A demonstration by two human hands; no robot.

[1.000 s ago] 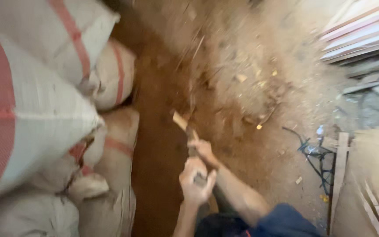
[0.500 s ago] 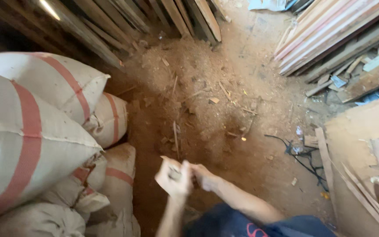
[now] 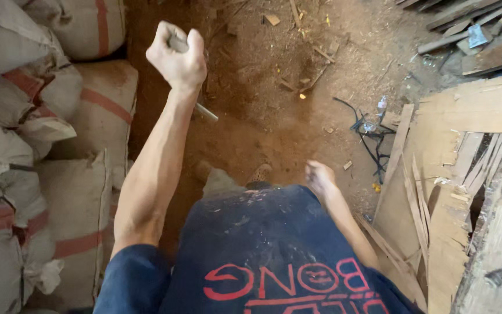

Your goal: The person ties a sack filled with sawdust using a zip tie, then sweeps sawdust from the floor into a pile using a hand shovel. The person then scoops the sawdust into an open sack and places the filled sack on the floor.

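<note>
L hand (image 3: 176,58) raised, arm out straight, fist closed tight round a slim grey tool (image 3: 204,111) — handle end pokes out below the wrist, upper part hidden in the fist; what kind of tool, can't tell. R hand (image 3: 319,177) low by the hip, well apart from the tool, blurred; fingers look loosely curled, nothing seen in it, but how far open can't be told. Tool sits over the reddish dirt floor (image 3: 251,128), just beside the stacked sacks (image 3: 59,174) — pale w/ red stripes, along the person's L side. Wood scraps (image 3: 315,70) scattered on the floor ahead. Black cord (image 3: 367,139) near the R hand, next to splintered plywood boards (image 3: 466,151) on the R. Dark blue shirt (image 3: 274,250) w/ red print fills the bottom of the view.
</note>
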